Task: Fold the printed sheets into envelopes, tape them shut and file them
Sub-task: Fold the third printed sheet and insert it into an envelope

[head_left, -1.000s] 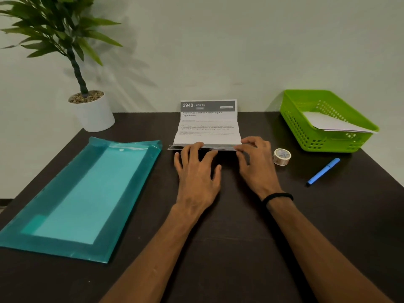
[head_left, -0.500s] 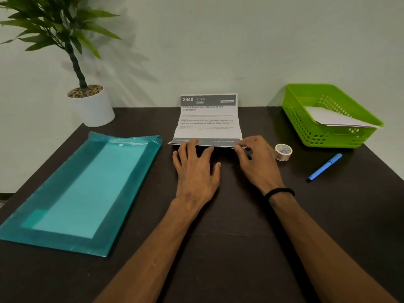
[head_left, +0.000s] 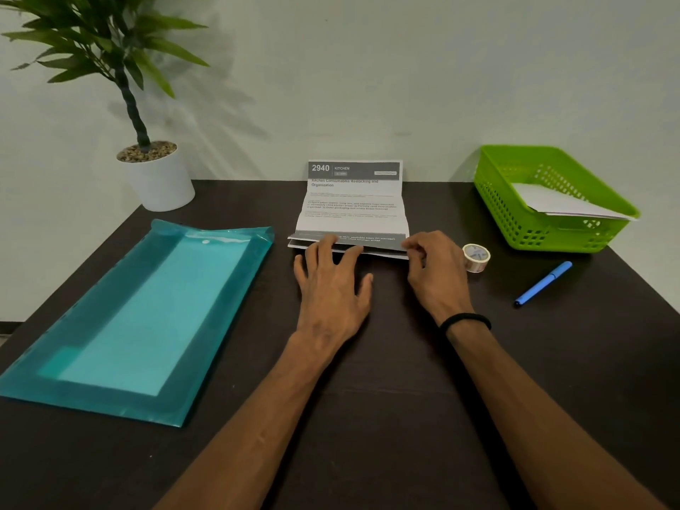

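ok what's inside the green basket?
The green basket holds white paper, one corner overhanging the near rim. Anything beneath the paper is covered.

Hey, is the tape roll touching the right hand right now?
Cannot tell. In the head view the tape roll sits just beyond the right hand, whose knuckles overlap the roll's near edge, so no gap or contact shows plainly.

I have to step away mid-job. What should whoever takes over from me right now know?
Left hand: flat, fingers pressing the near fold of the printed sheet.
Right hand: pinching the sheet's right near corner.
Tape roll and blue pen lie to the right; green basket holds paper; teal folder lies left.
Done: bottom fold started.
Left: finish folding, tape, file.
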The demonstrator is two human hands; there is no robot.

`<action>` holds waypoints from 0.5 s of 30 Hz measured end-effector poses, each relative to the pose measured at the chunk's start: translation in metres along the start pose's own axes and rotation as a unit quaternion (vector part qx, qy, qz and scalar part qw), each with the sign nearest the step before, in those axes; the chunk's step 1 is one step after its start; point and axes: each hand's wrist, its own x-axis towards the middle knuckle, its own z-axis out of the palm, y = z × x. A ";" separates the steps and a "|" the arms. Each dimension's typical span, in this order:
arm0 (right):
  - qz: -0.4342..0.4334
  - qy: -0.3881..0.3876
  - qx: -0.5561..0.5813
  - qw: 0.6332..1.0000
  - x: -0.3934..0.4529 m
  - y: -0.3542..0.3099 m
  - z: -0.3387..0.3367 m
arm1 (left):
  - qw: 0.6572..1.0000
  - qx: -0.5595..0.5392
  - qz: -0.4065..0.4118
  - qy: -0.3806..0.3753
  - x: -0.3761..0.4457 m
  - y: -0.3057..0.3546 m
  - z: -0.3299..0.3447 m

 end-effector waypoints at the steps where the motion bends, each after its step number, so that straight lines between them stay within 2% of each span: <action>1: -0.003 0.011 -0.002 1.000 0.000 0.000 0.000 | 1.000 0.002 -0.001 0.008 0.000 -0.001 0.000; 3: -0.012 0.047 0.018 0.999 -0.001 -0.001 -0.002 | 0.999 0.000 -0.004 0.039 0.001 0.000 0.000; 5: -0.005 0.079 0.060 0.995 -0.002 -0.003 -0.006 | 0.993 -0.049 -0.023 0.108 0.003 0.003 -0.006; 7: 0.003 0.095 0.093 0.991 -0.005 -0.007 -0.011 | 0.965 -0.142 -0.063 0.209 0.005 0.002 -0.016; 9: 0.001 0.106 0.120 0.987 -0.012 -0.012 -0.018 | 0.919 -0.242 -0.114 0.289 0.004 -0.006 -0.025; 11: -0.001 0.120 0.140 0.983 -0.023 -0.018 -0.029 | 0.847 -0.395 -0.201 0.294 0.004 -0.014 -0.033; 13: 0.001 0.129 0.149 0.980 -0.038 -0.023 -0.039 | 0.770 -0.518 -0.273 0.253 0.002 -0.020 -0.040; 15: 0.002 0.128 0.164 0.978 -0.055 -0.028 -0.048 | 0.753 -0.555 -0.291 0.201 -0.001 -0.022 -0.047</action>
